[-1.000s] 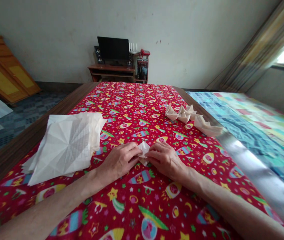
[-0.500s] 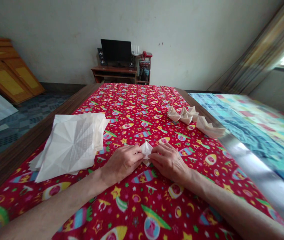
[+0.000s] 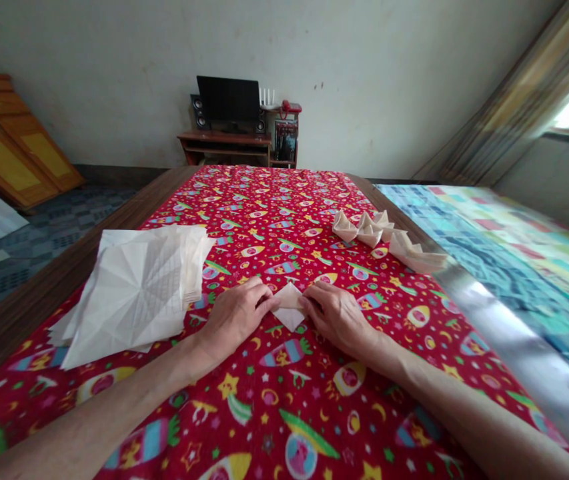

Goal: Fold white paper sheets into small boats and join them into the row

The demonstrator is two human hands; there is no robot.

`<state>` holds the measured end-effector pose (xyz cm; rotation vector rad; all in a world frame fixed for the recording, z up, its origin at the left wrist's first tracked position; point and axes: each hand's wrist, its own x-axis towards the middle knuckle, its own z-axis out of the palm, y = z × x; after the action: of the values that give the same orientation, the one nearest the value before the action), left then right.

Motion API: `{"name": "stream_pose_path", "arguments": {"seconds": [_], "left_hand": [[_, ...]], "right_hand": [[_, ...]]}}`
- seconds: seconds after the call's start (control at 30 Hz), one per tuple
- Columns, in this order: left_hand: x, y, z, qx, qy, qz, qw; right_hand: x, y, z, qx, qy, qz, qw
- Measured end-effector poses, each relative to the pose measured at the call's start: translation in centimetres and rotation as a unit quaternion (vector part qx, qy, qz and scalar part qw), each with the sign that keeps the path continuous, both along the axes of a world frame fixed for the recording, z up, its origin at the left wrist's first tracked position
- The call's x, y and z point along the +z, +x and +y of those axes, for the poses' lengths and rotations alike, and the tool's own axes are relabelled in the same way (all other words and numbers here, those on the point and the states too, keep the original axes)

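Note:
A small folded piece of white paper point(image 3: 289, 308) lies flat on the red patterned tablecloth point(image 3: 284, 387), shaped like a diamond. My left hand point(image 3: 237, 315) pinches its left corner with fingers closed. My right hand point(image 3: 337, 317) pinches its right corner the same way. Both forearms rest on the cloth, reaching in from the near edge.
A stack of creased white sheets point(image 3: 137, 290) lies to the left of my hands. Several finished folded paper shapes point(image 3: 384, 237) sit at the table's right edge. A bed with a colourful cover point(image 3: 509, 260) is on the right; a desk with a monitor point(image 3: 229, 100) stands at the far wall.
The small paper, raised and bunched between my fingers before, now lies spread flat as a diamond. My hands have drawn slightly apart to its two side corners.

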<state>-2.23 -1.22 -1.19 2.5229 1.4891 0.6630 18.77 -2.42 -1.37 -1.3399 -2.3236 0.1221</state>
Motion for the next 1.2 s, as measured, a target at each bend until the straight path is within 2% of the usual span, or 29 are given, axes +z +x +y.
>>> {"name": "stream_pose_path", "arguments": {"seconds": [0.13, 0.3, 0.57, 0.67, 0.8, 0.9, 0.97, 1.07, 1.2], "left_hand": [[0.0, 0.1, 0.1, 0.016, 0.023, 0.041, 0.999], [-0.1, 0.1, 0.3, 0.025, 0.049, 0.086, 0.995], [0.1, 0.2, 0.2, 0.029, 0.059, 0.087, 0.994], [-0.2, -0.1, 0.6, 0.033, 0.040, 0.060, 0.997], [-0.5, -1.2, 1.8, -0.021, 0.011, -0.054, 0.998], [0.0, -1.5, 1.7, -0.043, 0.054, -0.113, 0.991], [0.5, -1.1, 0.7, -0.073, 0.089, -0.090, 0.989], [0.8, 0.0, -1.2, -0.150, 0.096, 0.026, 0.984], [0.4, 0.6, -2.9, -0.158, 0.067, 0.124, 0.977]], "right_hand": [[0.2, -0.4, 0.1, -0.027, 0.016, -0.045, 0.998], [0.1, -0.6, 0.4, -0.027, 0.034, -0.089, 0.995], [0.2, -0.5, 0.6, -0.027, 0.042, -0.122, 0.991], [0.1, -0.5, 0.6, -0.027, 0.049, -0.121, 0.991], [-0.1, -0.6, 0.6, -0.027, 0.061, -0.120, 0.991], [-0.2, -0.5, 0.6, -0.027, 0.062, -0.121, 0.990], [-0.3, -0.5, 0.6, -0.025, 0.062, -0.119, 0.991], [-0.5, -0.3, 0.5, -0.015, 0.068, -0.112, 0.991], [-0.7, -0.3, 0.3, -0.005, 0.092, -0.108, 0.990]]}}
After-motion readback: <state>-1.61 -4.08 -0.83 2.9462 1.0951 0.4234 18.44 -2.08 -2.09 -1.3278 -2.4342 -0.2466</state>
